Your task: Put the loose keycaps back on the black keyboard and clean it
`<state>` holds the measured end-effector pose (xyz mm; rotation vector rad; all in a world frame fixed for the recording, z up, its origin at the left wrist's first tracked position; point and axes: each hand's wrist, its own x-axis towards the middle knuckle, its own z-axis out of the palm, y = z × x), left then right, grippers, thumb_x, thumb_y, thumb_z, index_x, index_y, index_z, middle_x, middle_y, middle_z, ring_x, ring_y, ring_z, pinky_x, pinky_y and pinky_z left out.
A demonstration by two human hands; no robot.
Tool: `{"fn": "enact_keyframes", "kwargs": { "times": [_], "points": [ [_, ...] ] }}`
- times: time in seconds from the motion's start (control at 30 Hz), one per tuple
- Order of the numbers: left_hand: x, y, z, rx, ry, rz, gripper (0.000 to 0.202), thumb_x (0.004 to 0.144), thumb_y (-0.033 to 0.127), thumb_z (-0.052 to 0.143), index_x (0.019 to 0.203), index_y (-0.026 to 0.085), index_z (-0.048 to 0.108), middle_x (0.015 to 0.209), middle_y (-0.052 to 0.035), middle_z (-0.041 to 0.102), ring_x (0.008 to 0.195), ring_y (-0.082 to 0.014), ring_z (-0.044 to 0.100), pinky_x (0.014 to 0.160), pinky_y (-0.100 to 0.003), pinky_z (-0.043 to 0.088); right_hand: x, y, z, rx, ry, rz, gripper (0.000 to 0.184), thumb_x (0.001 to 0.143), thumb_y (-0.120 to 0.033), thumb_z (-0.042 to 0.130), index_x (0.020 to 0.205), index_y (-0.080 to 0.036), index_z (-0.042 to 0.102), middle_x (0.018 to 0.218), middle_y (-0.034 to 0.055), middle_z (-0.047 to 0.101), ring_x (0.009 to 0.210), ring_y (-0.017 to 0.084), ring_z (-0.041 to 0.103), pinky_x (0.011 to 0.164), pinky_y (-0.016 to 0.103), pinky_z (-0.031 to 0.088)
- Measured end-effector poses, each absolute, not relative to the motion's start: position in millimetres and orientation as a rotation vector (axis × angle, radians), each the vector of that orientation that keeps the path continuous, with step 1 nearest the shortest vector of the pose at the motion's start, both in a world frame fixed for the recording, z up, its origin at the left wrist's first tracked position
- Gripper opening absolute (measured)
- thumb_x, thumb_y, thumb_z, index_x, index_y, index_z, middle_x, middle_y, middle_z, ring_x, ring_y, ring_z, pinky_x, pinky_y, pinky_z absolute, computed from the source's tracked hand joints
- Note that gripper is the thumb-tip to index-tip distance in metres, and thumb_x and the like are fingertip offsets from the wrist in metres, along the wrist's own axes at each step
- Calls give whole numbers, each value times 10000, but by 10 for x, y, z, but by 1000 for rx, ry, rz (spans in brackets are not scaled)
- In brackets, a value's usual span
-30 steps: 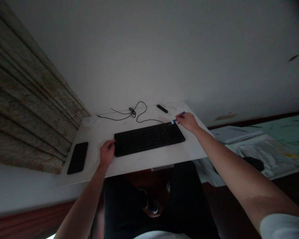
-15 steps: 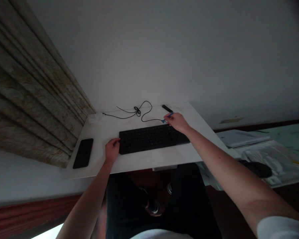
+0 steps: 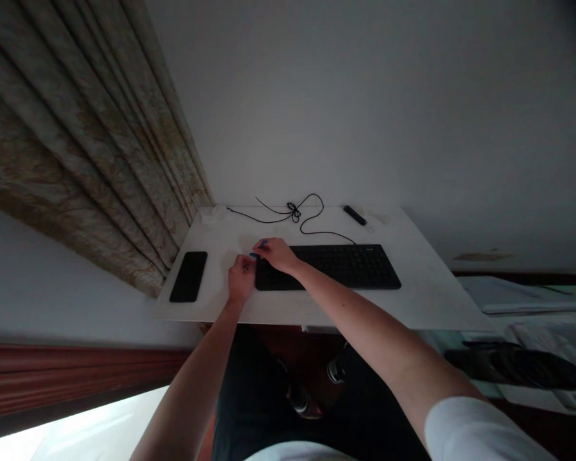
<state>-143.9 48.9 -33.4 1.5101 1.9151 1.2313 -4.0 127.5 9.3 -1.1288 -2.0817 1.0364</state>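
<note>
The black keyboard is lying flat on the white desk, in front of you at twelve o'clock. Your right hand is pinching a small blue tool over the keyboard's ten o'clock corner, hiding some of the keys there. That fingertip hold is probably giving you fine control of so slim a thing. Your left hand is curling at the keyboard's nine o'clock end, apparently steadying it; whether its fingers are gripping or only touching, you cannot tell from here.

The keyboard's long axis is running from nine to three o'clock, roughly along the wall, with its cable edge facing twelve and its near edge facing you. The blue tool's head is pointing down toward about eight o'clock.

Farther out, the black cable is trailing and looping at eleven o'clock, likely out of your hands' way. A short black stick is lying near one o'clock, and a dark phone is resting at nine, well apart from the keyboard.
</note>
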Motion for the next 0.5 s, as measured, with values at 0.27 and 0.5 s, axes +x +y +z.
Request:
{"fn": "enact_keyframes", "kwargs": {
  "times": [0.27, 0.5],
  "points": [
    [-1432, 500, -347, 1508, 1890, 1228, 82, 865, 176, 542, 922, 219, 581, 885, -55, 724, 857, -203, 689, 839, -333, 511, 116, 1292, 66, -1129, -2151, 1062, 174, 922, -242, 616, 894, -195, 781, 798, 25, 757, 713, 146, 678, 686, 239, 467],
    [-1427, 506, -360, 1543, 1880, 1195, 139, 837, 132, 536, 924, 204, 615, 954, -76, 728, 917, -207, 686, 896, -349, 510, 478, 1325, 170, -1172, -2175, 1037, 136, 875, -192, 652, 883, -187, 788, 798, 31, 764, 727, 149, 681, 699, 242, 462]
  ]
}}
